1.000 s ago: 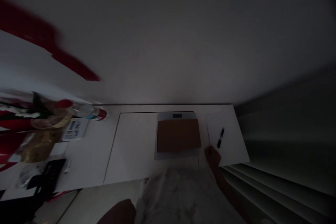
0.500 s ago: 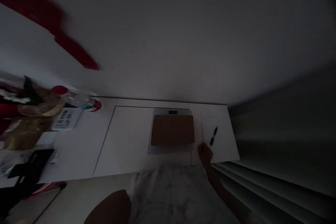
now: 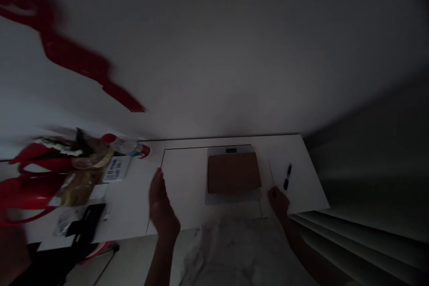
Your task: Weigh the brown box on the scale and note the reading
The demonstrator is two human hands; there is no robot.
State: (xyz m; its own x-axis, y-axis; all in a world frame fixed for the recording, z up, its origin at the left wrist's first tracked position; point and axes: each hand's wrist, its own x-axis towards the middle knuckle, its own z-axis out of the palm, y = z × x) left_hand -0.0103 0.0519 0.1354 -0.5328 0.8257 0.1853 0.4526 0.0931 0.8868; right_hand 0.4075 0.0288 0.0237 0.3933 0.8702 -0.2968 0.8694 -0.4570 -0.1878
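Observation:
The scene is dim. My left hand (image 3: 161,208) is raised over the white table's (image 3: 182,178) near edge, its fingers stretched out together and holding nothing. My right hand (image 3: 278,200) rests at the table's front edge, just right of a grey scale (image 3: 233,199) that carries a brown cardboard piece (image 3: 233,173). Its fingers look curled, and I cannot make out whether they hold anything. A black marker (image 3: 287,176) lies on a white sheet (image 3: 295,183) beside that hand.
At the left of the table stand a red bag (image 3: 23,178), a water bottle with a red cap (image 3: 129,147), a labelled white packet (image 3: 115,169), a gold-brown packet (image 3: 78,185) and a black item (image 3: 87,225). A red shape (image 3: 77,60) marks the wall. Slatted blinds (image 3: 362,241) lie at right.
My left hand has come up from below into view over the table's front edge. The view has shifted slightly; my right hand stays by the scale.

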